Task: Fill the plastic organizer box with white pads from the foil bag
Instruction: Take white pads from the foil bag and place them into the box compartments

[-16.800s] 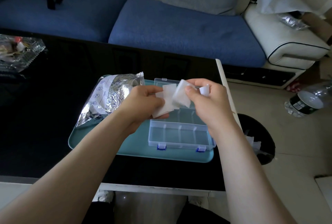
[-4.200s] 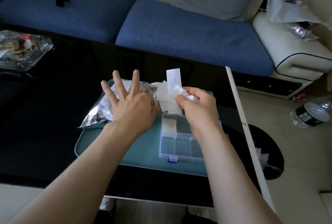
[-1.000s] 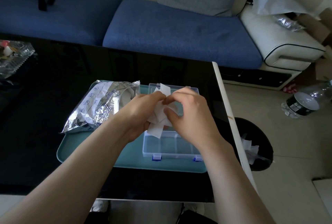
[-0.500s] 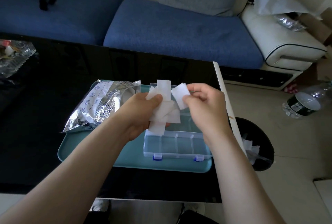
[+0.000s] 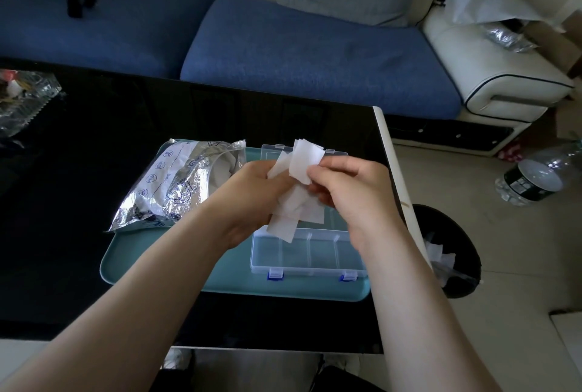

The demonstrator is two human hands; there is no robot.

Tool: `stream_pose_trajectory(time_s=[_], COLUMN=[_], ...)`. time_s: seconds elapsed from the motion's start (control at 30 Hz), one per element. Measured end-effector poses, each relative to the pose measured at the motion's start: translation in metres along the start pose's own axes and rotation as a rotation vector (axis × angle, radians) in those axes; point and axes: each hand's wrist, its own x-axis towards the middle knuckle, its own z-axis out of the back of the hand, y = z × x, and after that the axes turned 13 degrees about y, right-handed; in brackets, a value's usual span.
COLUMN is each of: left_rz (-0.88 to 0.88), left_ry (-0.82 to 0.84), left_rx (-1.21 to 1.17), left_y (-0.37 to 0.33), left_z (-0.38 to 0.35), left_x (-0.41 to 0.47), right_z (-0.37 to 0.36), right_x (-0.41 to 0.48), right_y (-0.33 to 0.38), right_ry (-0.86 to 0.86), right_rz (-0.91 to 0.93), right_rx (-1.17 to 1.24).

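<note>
A clear plastic organizer box (image 5: 307,253) with blue latches lies open on a teal tray (image 5: 176,269); its near compartments look bare. The crumpled foil bag (image 5: 176,184) lies on the tray's left part, mouth toward the box. Above the box, my left hand (image 5: 252,199) grips a bunch of white pads (image 5: 285,224). My right hand (image 5: 349,193) pinches a white pad (image 5: 304,160) at the top of that bunch. Both hands hide the box's far compartments.
The tray sits on a black glossy table (image 5: 78,190) whose right edge (image 5: 396,177) runs close by the box. A black bin (image 5: 453,253) with white scraps stands on the floor at right. A clear dish (image 5: 22,102) is at far left. A blue sofa (image 5: 308,54) lies behind.
My hands have come back together: the right hand, which held one pad apart half a second ago, now pinches at the top of the bunch in my left hand.
</note>
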Motion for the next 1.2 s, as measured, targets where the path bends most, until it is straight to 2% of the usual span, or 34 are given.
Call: stream_pose_trajectory(time_s=[0.17,0.3,0.53,0.67,0.83,0.97,1.1,1.2], left_rz=[0.029,0.058,0.034,0.034,0.053,0.048,0.040,0.043], left_ry=[0.064,0.063,0.104,0.116,0.006,-0.084,-0.064,-0.038], left_rx=[-0.007,-0.141,-0.042,-0.037,-0.101,-0.213,-0.360,-0.453], left_y=[-0.003,-0.006,0.000,0.000,0.004,0.005,-0.002,-0.008], left_z=[0.001,-0.001,0.000,0.000,0.004,0.004,-0.001,-0.003], left_x=[-0.002,-0.004,-0.002,-0.003,0.003,0.008,0.006,0.003], right_z=[0.001,0.001,-0.001,0.001,0.009,0.009,0.004,0.002], right_x=[0.002,0.000,-0.002,-0.001,0.002,-0.001,-0.007,-0.007], right_y=[-0.003,-0.001,-0.001,-0.002,0.004,0.006,0.006,0.004], right_ry=[-0.010,-0.001,0.019,-0.077,-0.216,-0.100,0.115,0.144], right_rz=[0.027,0.025,0.049,0.079,0.073,-0.004,-0.014,0.024], right_rx=[-0.111,-0.105,-0.128,-0.113,0.099,0.067,-0.030,-0.094])
